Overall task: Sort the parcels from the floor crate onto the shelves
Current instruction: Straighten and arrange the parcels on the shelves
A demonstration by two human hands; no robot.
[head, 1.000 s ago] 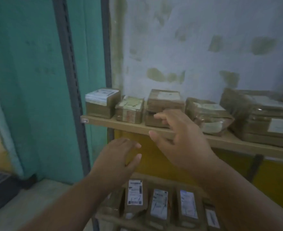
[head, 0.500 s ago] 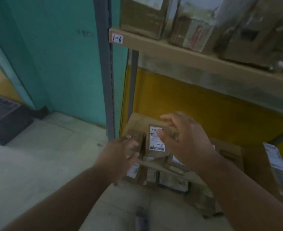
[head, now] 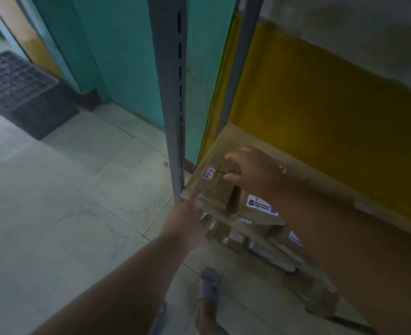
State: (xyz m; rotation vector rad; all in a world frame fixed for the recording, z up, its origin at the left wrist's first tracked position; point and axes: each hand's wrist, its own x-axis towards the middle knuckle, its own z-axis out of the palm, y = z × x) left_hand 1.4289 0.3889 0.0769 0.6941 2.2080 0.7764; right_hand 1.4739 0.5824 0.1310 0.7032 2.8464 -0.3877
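Looking down at a low wooden shelf [head: 226, 139], I see a row of small brown parcels standing at its left end. My right hand [head: 257, 172] reaches in from the right, its thumb and fingers closed on the top edge of a brown parcel with blue writing [head: 210, 182]. Just right of it is another parcel with a white label [head: 260, 204]. My left hand [head: 187, 218] is at the front edge of the shelf, its fingers spread against the front of the row and holding nothing. Motion blur hides finer detail.
A grey slotted shelf post [head: 173, 93] stands just left of the parcels. More labelled parcels [head: 235, 238] lie on a level below. A dark plastic crate [head: 18, 81] sits on the tiled floor at far left. My sandalled foot [head: 209, 281] is below the shelf.
My view dropped from the upper shelf to the low one. Both hands moved down to the row of small parcels, and my right hand closed on the one with blue writing.
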